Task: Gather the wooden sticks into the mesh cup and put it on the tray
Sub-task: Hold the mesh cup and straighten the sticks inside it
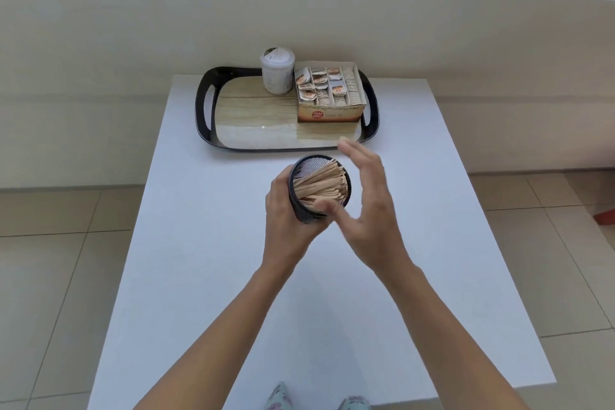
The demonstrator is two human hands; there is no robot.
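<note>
Sticks: wooden sticks point(324, 182) all in mesh cup point(301, 206) | Hands: left hand point(289, 213) wraps cup above table; right hand point(367, 201) spread beside it | Left: cup onto tray point(203, 116) (none loose in view)

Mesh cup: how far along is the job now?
Done: the wooden sticks are in the mesh cup; none lie on the table. In hand: the left hand grips the cup, the right hand open beside it. Left: set the cup on the tray.
</note>
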